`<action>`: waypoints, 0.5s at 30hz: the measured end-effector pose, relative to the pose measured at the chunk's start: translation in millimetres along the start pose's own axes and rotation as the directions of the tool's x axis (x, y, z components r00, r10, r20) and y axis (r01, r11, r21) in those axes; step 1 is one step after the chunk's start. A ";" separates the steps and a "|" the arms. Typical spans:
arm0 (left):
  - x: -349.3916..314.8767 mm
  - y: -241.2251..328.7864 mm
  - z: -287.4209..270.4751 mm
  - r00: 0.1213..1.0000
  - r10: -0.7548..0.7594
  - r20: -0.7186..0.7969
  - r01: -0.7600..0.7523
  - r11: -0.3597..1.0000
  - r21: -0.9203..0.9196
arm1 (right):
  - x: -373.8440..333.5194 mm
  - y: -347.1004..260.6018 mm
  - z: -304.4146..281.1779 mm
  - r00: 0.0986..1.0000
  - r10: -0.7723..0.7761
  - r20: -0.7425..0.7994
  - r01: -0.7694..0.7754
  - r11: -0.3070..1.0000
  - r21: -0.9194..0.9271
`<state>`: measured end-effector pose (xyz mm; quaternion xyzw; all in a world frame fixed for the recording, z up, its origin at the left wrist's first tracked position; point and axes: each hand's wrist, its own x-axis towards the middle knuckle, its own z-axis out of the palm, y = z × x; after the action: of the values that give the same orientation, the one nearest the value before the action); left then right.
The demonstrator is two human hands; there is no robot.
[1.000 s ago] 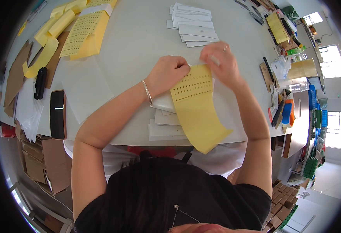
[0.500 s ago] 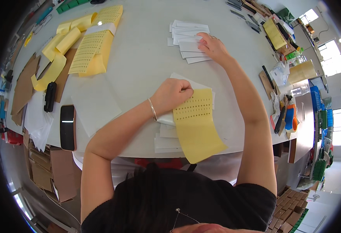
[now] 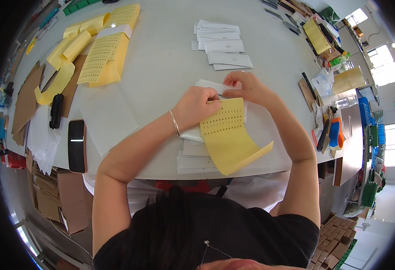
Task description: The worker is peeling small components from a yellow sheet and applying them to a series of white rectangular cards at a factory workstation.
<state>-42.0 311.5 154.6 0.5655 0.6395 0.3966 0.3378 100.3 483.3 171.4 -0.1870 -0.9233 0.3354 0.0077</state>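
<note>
The yellow sheet (image 3: pixel 227 141) lies on the desk (image 3: pixel 161 58) in front of the person, its marked end away from the body and its plain end running toward the near edge, with one corner curling up at four o'clock. Taking the sheet as the middle of the dial, the left hand (image 3: pixel 199 105) is at half past ten, touching it: the thumb rests on the top left corner with the fingers folded, so that corner is pinched. The right hand (image 3: pixel 247 87) is at one o'clock, just beyond the sheet's far edge, its fingers curled in toward the left hand; whether its fingertips have hold of anything cannot be told. The two hands are close, with a narrow gap between them. A white card (image 3: pixel 208 84) shows past the sheet's far edge, at half past eleven, between and beyond the hands. At half past seven, white slips (image 3: pixel 190 164) stick out from under the sheet. A fanned pile of white cards (image 3: pixel 224 46) lies at twelve o'clock, well apart from the hands. At ten o'clock is a yellow bundle (image 3: pixel 99 58) with a white band round it, and beside it a loose yellow strip (image 3: pixel 58 83). The phone (image 3: pixel 77 146) lies at nine o'clock, beyond the left forearm.
</note>
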 end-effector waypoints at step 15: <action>5.1 -12.1 9.3 0.988 -0.143 -0.049 0.113 0.912 -0.395 | -28.1 -30.2 9.2 0.789 -0.560 -0.252 0.432 0.798 -0.421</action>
<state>-40.0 317.1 139.7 0.4279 0.5957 0.5146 0.4442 114.9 446.5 186.2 0.0089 -0.9650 0.1154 0.2353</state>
